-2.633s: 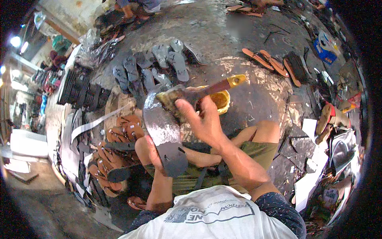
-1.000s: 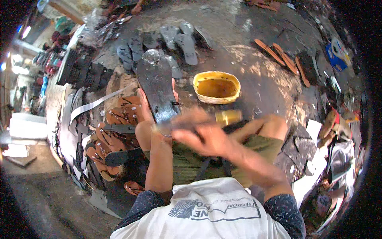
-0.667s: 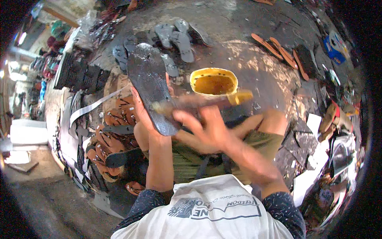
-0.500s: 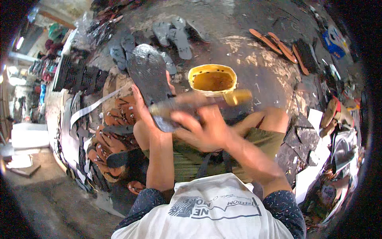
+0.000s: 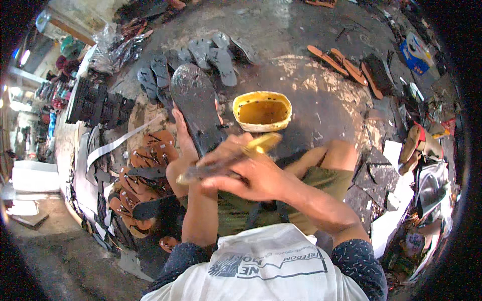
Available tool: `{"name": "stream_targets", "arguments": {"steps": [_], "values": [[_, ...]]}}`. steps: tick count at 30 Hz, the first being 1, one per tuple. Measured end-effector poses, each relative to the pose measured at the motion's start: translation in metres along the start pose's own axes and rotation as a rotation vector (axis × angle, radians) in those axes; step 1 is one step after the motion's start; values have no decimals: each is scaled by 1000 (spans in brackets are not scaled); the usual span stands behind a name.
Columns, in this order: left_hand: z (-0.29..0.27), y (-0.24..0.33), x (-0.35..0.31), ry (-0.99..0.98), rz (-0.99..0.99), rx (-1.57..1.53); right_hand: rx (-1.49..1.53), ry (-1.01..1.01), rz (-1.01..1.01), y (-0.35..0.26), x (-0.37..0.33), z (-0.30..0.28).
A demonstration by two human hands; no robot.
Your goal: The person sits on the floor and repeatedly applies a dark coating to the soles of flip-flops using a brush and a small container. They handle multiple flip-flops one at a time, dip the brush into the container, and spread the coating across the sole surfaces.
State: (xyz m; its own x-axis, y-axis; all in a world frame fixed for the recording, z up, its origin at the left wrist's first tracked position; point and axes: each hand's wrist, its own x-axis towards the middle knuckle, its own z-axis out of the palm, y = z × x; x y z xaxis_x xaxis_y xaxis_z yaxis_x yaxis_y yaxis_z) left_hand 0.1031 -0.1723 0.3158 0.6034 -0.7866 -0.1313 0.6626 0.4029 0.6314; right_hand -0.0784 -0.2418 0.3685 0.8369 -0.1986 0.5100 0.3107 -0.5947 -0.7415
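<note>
My left hand [image 5: 184, 133] is wrapped round a dark sandal sole [image 5: 193, 95], tilted with its wet-looking, glossy face up. The fingertips show at the sole's right edge. Over its near end, my right hand [image 5: 253, 173] grips a brush [image 5: 216, 168] with a yellow-coated handle end, slightly smeared by motion. The hand and brush hide the sole's near end, so I cannot tell whether the bristles touch it. Just beyond my right hand stands a yellow tub [image 5: 237, 118] with amber liquid inside and dark specks round its rim.
Several grey soles [image 5: 221, 65] lie on the floor ahead. Brown sandals [image 5: 150, 150] are heaped by my left knee, near a stack of black soles [image 5: 98, 103]. Tan soles [image 5: 329, 60] lie far right. Dark sheet scraps [image 5: 384, 175] and a white sheet [image 5: 384, 226] lie at right.
My right hand has brought the brush nearer my body, and the brush's yellow end has swung left. The left hand still holds the sole. The whole view has shifted a little.
</note>
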Motion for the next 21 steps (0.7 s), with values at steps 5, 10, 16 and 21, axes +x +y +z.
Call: {"name": "stream_targets", "arguments": {"steps": [5,10,16,21], "values": [[28,-14,-27,-327,-143,-212,17,177,172,3,17,-25],[-6,-62,5,35,-164,-230,212,640,545,25,-44,-34],[-44,-79,195,-49,-82,-165,30,1026,642,23,-94,-83],[-90,-60,195,494,-112,19,150,1084,663,18,-69,-79]]}}
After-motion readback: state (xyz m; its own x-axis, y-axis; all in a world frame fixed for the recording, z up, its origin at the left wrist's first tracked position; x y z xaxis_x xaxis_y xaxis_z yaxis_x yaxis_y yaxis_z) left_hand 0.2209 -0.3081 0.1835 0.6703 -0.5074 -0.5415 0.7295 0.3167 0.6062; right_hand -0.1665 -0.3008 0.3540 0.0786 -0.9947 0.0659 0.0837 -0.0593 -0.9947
